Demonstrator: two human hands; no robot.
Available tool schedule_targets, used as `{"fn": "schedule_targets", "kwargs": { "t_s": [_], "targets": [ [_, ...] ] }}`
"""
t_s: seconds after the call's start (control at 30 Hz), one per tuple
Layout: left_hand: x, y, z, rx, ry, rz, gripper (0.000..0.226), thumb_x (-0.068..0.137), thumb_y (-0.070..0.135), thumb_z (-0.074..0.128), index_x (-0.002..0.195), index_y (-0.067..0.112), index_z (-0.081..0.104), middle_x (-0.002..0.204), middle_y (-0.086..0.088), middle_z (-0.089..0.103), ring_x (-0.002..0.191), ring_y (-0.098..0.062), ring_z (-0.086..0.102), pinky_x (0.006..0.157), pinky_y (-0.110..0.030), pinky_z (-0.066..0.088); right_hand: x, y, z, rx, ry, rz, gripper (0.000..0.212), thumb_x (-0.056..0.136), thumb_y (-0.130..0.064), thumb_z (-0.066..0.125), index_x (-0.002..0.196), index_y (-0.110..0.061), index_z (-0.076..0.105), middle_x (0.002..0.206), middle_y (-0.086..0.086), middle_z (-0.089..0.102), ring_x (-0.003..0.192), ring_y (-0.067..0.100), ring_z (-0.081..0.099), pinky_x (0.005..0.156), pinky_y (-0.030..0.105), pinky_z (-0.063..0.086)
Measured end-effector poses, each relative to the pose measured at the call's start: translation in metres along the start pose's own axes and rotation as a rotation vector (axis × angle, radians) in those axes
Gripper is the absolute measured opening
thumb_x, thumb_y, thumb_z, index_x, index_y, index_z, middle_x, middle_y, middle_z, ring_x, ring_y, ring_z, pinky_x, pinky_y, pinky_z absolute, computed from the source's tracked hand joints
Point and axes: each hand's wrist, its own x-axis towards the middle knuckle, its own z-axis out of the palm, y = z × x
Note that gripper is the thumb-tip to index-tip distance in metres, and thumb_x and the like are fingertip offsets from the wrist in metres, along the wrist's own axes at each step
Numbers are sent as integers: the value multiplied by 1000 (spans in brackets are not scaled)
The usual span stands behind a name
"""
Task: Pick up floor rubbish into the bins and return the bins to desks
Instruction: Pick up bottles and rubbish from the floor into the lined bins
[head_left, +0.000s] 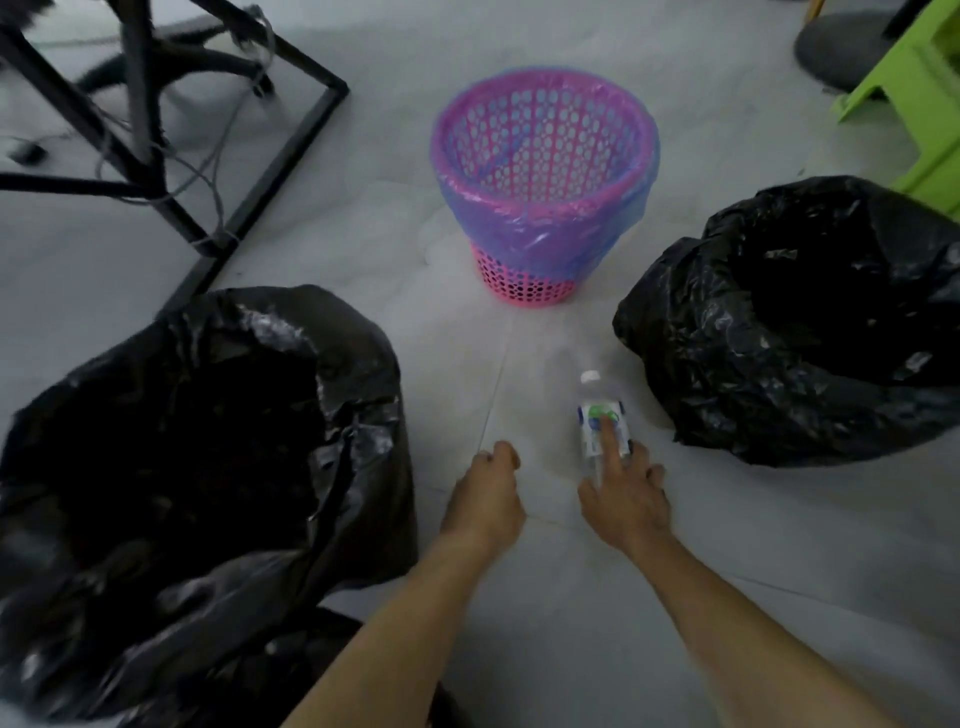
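Note:
A clear plastic bottle (597, 405) with a white cap and a blue-green label lies on the pale floor. My right hand (623, 488) reaches over it, the index finger stretched out along the label and touching it. My left hand (488, 499) hovers just to the left, fingers loosely curled, holding nothing. A pink perforated bin (543, 171) with a bluish liner stands upright further ahead. A bin lined with a black bag (197, 467) stands close on the left, and another bin with a black bag (789, 322) on the right.
Black metal desk legs (270, 171) with loose cables stand at the upper left. A green plastic stool (914, 98) sits at the upper right, beside a round dark base (841, 47). Bare floor lies between the three bins.

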Motion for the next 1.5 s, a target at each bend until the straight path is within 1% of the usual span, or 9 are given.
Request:
{"fn": "schedule_targets", "kwargs": {
  "t_s": [0.13, 0.27, 0.4, 0.5, 0.6, 0.77, 1.07, 1.33, 1.5],
  "targets": [
    [-56, 37, -41, -43, 45, 167, 32, 92, 5, 49, 122, 15, 48, 117, -9, 55, 99, -31, 59, 85, -41, 49, -81, 23, 15, -43, -103, 87, 90, 95, -43, 46, 144, -47, -29, 148, 13, 25, 121, 39, 38, 103, 48, 41],
    [-139, 43, -78, -91, 53, 206, 32, 93, 7, 45, 122, 18, 49, 118, -6, 55, 101, -30, 59, 86, -44, 49, -160, 9, -17, 272, -278, 180, 86, 86, -44, 55, 151, -55, -1, 134, 13, 54, 106, 35, 59, 86, 40, 55],
    [-205, 20, -129, -110, 76, 142, 31, 95, 12, 43, 125, 21, 48, 120, -6, 54, 106, -30, 58, 89, -44, 49, -233, -29, -78, 444, -21, 218, 73, 88, -61, 56, 151, -48, 21, 124, 6, 67, 100, 30, 67, 75, 31, 48],
    [-248, -4, -174, -153, 172, 78, 28, 98, 14, 45, 125, 21, 49, 119, -5, 54, 103, -28, 58, 85, -40, 49, -295, -75, -130, 685, 88, 192, 65, 84, -54, 69, 141, -51, 39, 106, -4, 66, 86, 18, 63, 63, 19, 46],
    [-307, -38, -208, -205, 170, -28, 28, 100, 14, 43, 127, 20, 51, 120, -2, 55, 100, -23, 58, 78, -32, 49, -349, -126, -166, 951, 186, 244, 59, 77, -51, 74, 129, -49, 46, 102, -3, 71, 79, 18, 68, 65, 32, 55],
    [-436, -123, -253, -401, 163, -286, 28, 95, 8, 47, 119, 19, 59, 108, 0, 68, 100, -22, 63, 82, -33, 52, -460, -210, -184, 1206, 94, 323, 45, 79, -45, 69, 118, -25, 56, 92, 1, 69, 72, 24, 67, 50, 26, 50],
    [-615, -267, -287, -551, 254, -744, 19, 85, 5, 64, 96, 21, 65, 91, 3, 70, 101, -21, 67, 79, -27, 49, -618, -275, -112, 1070, -416, 363, 48, 76, -42, 75, 114, -15, 66, 101, 18, 73, 76, 31, 70, 64, 39, 52],
    [-650, -302, -273, -415, 201, -788, 25, 88, 3, 59, 110, 12, 68, 111, -8, 71, 107, -30, 63, 89, -33, 49, -655, -291, -66, 833, -635, 295, 28, 87, -28, 72, 112, -19, 64, 96, 8, 74, 77, 24, 72, 61, 34, 54],
    [-659, -282, -263, -349, 140, -816, 27, 84, -1, 56, 104, 11, 70, 109, -12, 71, 106, -33, 63, 88, -34, 47, -660, -301, -58, 679, -805, 315, 34, 87, -39, 65, 110, -15, 63, 92, 10, 71, 62, 23, 64, 51, 27, 47]
  ]
}}
